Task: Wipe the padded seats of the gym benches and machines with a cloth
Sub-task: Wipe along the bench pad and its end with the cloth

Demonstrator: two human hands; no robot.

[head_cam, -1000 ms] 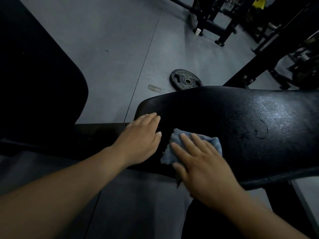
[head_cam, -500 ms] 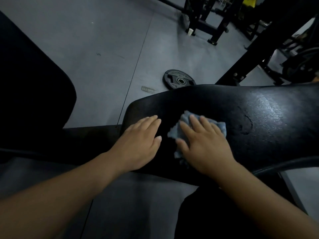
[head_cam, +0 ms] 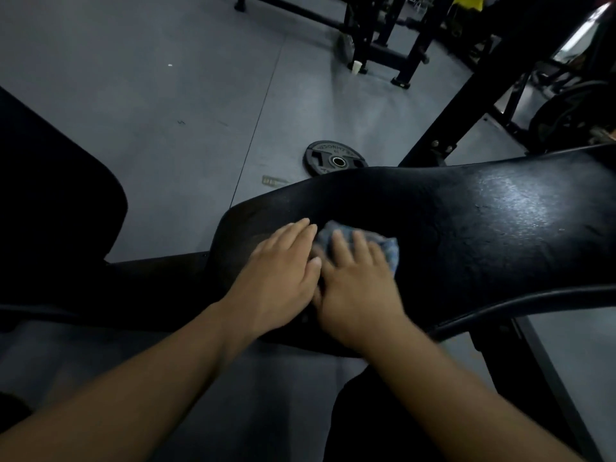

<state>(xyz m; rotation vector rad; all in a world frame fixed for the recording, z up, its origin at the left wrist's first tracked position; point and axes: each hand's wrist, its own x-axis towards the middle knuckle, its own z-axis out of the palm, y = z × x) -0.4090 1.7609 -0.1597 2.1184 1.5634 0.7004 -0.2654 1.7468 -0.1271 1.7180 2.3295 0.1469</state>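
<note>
**Forearms and hands.** My two bare forearms reach from the near side onto the bench pad (head_cam: 466, 235). My left hand (head_cam: 276, 278) lies palm down on the pad's narrow left end, fingers straight and close together, grasping nothing. My right hand (head_cam: 356, 295) lies close against it on the pad. Blur hides whether the two hands actually touch.

**Cloth.** The blue cloth (head_cam: 391, 251) lies crumpled on the pad beneath my right hand. It shows past the fingertips and along the hand's outer side. My fingers are extended and slightly spread, so they press the cloth flat to the pad and do not curl round it.

**Pad.** The pad is black and textured, with a pale sheen on its right part. A dark tube (head_cam: 533, 300) runs below its near edge at right. A second dark cushion (head_cam: 50, 201) stands to the pad's left, apart from it.

**Beyond the pad.** A black weight plate (head_cam: 333, 156) lies flat on the grey floor (head_cam: 166, 95), its near rim hidden by the pad's far edge. A small pale strip (head_cam: 273, 181) lies on the floor just past the pad's far-left edge. A black frame beam (head_cam: 466, 105) slants upward from behind the pad. Farthest from the pad are black rack feet (head_cam: 400, 58) and a white cup (head_cam: 356, 66).
</note>
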